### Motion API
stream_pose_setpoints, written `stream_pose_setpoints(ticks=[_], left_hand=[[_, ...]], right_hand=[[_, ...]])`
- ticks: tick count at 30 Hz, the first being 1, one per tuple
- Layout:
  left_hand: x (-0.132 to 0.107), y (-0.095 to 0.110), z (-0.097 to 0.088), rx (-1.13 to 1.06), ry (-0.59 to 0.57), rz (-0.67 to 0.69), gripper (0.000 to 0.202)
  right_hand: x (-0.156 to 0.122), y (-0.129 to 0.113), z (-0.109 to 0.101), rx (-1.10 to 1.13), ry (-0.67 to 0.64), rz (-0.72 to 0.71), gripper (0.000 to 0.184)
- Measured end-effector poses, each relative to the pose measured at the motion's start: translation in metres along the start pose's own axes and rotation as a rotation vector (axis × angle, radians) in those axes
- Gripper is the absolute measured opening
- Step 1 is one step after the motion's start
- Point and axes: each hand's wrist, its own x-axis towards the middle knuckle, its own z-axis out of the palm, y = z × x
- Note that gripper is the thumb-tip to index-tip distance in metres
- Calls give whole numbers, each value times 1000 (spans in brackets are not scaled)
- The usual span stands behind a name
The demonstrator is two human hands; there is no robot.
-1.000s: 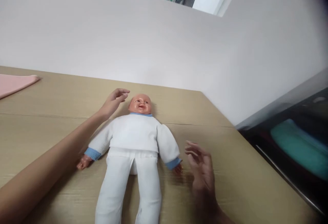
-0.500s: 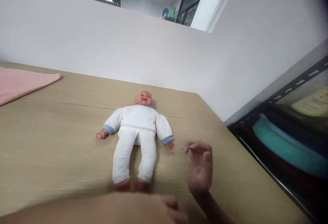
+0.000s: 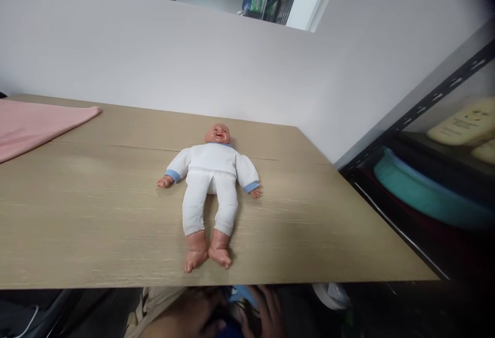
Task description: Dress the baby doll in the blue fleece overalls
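Below the table's front edge, my left hand (image 3: pixel 197 307) and my right hand (image 3: pixel 267 307) are close together in shadow. Between them shows something light blue (image 3: pixel 243 294), with a darker blue patch lower down; its kind is unclear. The right fingers curl beside it, while the left fingers are mostly hidden. On the table (image 3: pixel 328 235) a baby doll (image 3: pixel 212 173) lies on its back, arms spread, head toward the wall. It wears a white top and trousers with blue cuffs, and its feet are bare. Neither hand touches it.
A pink cloth (image 3: pixel 42 121) lies at the table's left. To the right, a dark metal shelf (image 3: pixel 417 106) holds a teal basin (image 3: pixel 425 193) and a pale yellow bottle (image 3: pixel 464 121). A white wall (image 3: pixel 174 65) stands behind. A white round container (image 3: pixel 331 297) is under the table.
Both hands have left the space over the table and dropped below its front edge, where blue items now show. The doll's feet are uncovered to view. The camera view has shifted.
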Motion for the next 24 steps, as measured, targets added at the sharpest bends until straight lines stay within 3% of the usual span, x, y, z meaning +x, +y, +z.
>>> stream_pose_setpoints(ticks=[3,6,8,10,13,16,18,22,24], left_hand=[[-3,-26,9,-2,112,-198,70],[-4,-41,21,-59,219,-258,64],[-4,-46,28,-128,237,-272,64],[-6,-48,31,-198,229,-261,72],[-15,-49,30,-230,207,-231,73],[-26,-45,24,-216,207,-220,50],[-31,-39,19,-219,245,-242,42],[-35,-24,14,-212,314,-291,50],[-36,-15,12,-185,319,-269,52]], right_hand=[[8,4,-2,-130,47,87,45],[23,-7,-15,-24,-8,94,42],[37,-25,-29,148,-148,64,45],[50,-43,-44,300,-426,-67,40],[58,-53,-66,357,-586,-260,42],[44,-34,-85,337,-558,-96,82],[28,-15,-92,260,-476,50,96],[11,-1,-84,149,-354,131,100],[14,-11,-72,157,-283,121,83]])
